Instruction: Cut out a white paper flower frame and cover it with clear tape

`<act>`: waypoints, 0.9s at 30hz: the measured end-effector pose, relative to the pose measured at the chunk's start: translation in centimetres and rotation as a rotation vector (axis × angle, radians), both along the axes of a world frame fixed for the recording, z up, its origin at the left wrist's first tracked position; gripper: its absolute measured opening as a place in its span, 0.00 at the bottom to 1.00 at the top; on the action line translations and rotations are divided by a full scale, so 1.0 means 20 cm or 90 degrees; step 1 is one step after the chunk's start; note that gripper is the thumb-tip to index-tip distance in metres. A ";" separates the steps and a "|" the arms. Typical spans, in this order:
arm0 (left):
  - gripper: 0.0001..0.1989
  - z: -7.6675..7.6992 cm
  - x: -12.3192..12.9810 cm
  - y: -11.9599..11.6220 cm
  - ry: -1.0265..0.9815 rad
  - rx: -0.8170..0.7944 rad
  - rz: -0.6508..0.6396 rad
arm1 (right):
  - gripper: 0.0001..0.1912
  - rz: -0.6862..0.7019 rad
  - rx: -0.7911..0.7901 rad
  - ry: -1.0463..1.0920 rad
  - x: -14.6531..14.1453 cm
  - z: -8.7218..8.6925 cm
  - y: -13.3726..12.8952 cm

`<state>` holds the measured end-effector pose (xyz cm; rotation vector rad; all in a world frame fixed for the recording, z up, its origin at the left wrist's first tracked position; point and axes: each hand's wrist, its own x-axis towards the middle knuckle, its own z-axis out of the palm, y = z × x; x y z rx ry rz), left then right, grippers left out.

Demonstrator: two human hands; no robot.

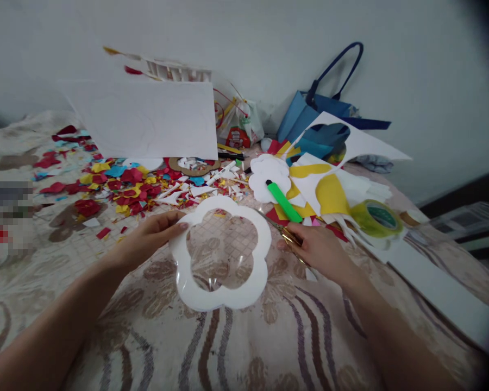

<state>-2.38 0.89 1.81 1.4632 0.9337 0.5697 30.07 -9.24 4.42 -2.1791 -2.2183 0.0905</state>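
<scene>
My left hand pinches the upper left rim of a white flower-shaped frame. Clear glossy film spans the opening in its middle, and the patterned cloth shows through. On the other side, my right hand is closed around a pair of scissors with gold-coloured handles. Their blades point up and left, close to the frame's upper right edge; I cannot tell whether they touch it. Just beyond the scissors lies a bright green marker-like tool with a black tip, partly over white flower-shaped paper cutouts.
Red, yellow, blue and white paper scraps cover the cloth at back left. A large white sheet stands behind them. To the right are a roll of yellowish tape, a cut white sheet and a blue bag.
</scene>
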 end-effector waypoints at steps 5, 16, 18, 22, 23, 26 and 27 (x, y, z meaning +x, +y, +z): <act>0.16 0.00 0.00 0.00 0.005 0.001 0.004 | 0.16 0.024 -0.029 0.015 -0.01 0.02 -0.01; 0.15 0.00 -0.01 0.00 0.012 0.016 -0.015 | 0.17 0.056 0.011 -0.015 -0.02 0.01 -0.03; 0.15 0.01 0.00 0.00 0.021 0.025 -0.017 | 0.17 0.062 0.021 -0.022 -0.02 0.02 -0.03; 0.15 0.01 0.01 0.00 0.036 0.040 -0.014 | 0.15 0.071 0.045 -0.055 -0.03 0.02 -0.03; 0.15 0.01 0.01 0.00 0.038 0.038 -0.014 | 0.15 0.072 0.048 -0.062 -0.03 0.02 -0.03; 0.14 0.01 0.00 0.00 0.043 0.031 -0.015 | 0.16 0.075 0.054 -0.076 -0.03 0.02 -0.03; 0.14 0.01 0.00 0.00 0.043 0.029 -0.016 | 0.17 0.076 0.060 -0.078 -0.02 0.01 -0.03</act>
